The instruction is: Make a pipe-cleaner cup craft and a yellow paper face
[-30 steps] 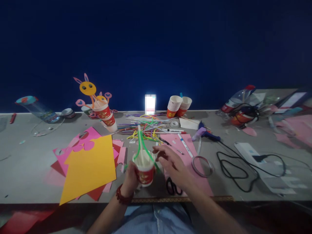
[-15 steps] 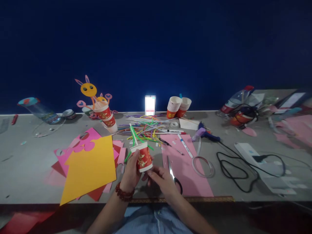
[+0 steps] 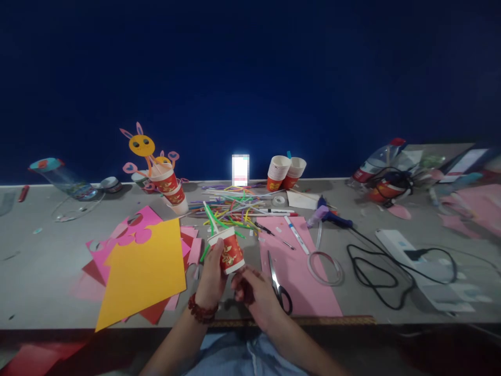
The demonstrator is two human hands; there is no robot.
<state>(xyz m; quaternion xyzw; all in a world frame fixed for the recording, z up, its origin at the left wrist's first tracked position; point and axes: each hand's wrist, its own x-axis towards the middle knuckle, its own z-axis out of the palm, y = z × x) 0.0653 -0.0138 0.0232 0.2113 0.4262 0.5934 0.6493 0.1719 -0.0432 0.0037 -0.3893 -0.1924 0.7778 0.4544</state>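
My left hand [image 3: 211,277], with a bead bracelet on its wrist, is closed around a red paper cup [image 3: 229,251] tilted away from me, white and green straws [image 3: 210,215] sticking out of its mouth. My right hand [image 3: 250,293] is just under the cup's base, fingers curled toward it; whether they pinch anything is hidden. Scissors [image 3: 278,290] lie on a pink sheet [image 3: 297,277] right beside that hand.
An orange sheet [image 3: 143,271] over pink cut paper lies to the left. Behind are loose coloured straws [image 3: 235,206], cup stacks [image 3: 285,172], a cup figure with a yellow face [image 3: 156,167], pens, a glue gun [image 3: 329,215] with its black cable [image 3: 376,271], tape ring [image 3: 324,266].
The cup has been tipped away from me, mouth toward the table's back. My right hand left the straws and came down under the cup's base, uncovering the scissors.
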